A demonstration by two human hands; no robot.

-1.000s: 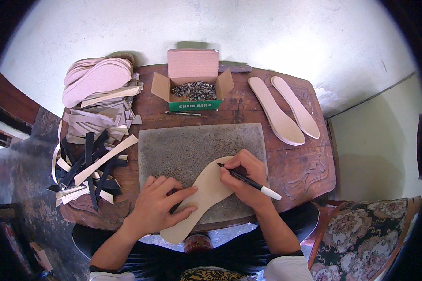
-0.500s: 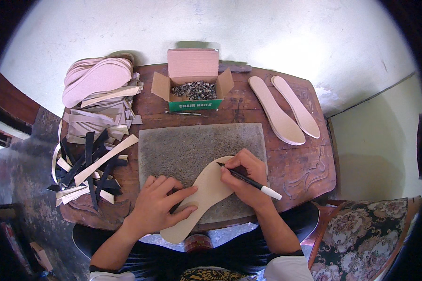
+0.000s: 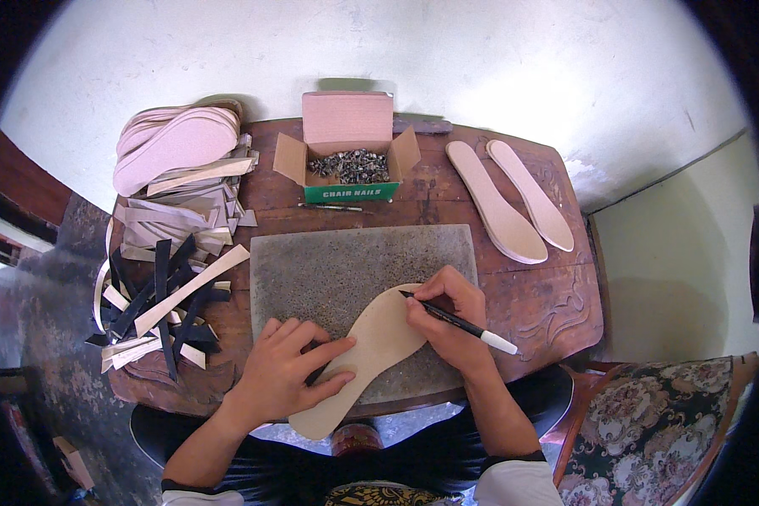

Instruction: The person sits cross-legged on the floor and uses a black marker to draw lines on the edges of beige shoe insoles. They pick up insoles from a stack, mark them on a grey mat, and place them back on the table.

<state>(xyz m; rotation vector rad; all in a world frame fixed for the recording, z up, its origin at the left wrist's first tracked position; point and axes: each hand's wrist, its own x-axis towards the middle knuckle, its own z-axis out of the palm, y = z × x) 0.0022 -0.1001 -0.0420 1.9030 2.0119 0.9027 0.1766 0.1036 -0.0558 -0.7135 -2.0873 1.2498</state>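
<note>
Still, right hand (image 3: 449, 325) grips the pen (image 3: 460, 320); left hand (image 3: 287, 371) stays flat on the insole (image 3: 371, 350).

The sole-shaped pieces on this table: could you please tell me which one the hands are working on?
The tan insole on the grey stone slab: left hand pins it, right hand holds a pen on it. The pale pair lies untouched.

Stone slab (image 3: 346, 270) at table (image 3: 557, 295) centre; insole (image 3: 367, 358) on its near edge. Nail box (image 3: 346, 160) behind slab. Sole pair (image 3: 510, 198) right. Sole stack (image 3: 177, 143) and strips (image 3: 164, 295) left.
</note>
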